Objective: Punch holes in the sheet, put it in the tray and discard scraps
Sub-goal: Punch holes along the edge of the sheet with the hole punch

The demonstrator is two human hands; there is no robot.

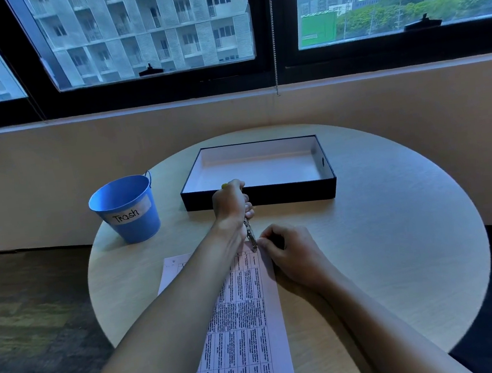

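A printed sheet (245,324) is lying on the near part of the round tabletop (381,232), its long side running from the near edge toward the far side, and it is being crossed by the left forearm. A plier-type hole punch (250,235) is being gripped by the left hand (229,202), with the fingers wrapping round the handles. A yellow-green handle tip is showing above the knuckles, and the metal head is being pointed down onto the far right corner of the sheet. That same corner is being pinched by the right hand (289,253), with thumb and curled fingers meeting just beside the punch head. Whether the punch is being squeezed fully onto the paper cannot be told. Beyond the hands, a shallow dark tray (258,197) with a white inside is sitting on the far part of the tabletop, its near wall being partly covered by the left hand. A blue bucket (127,209) labelled "Trash" is standing at the far left edge, near the tray but apart from it.
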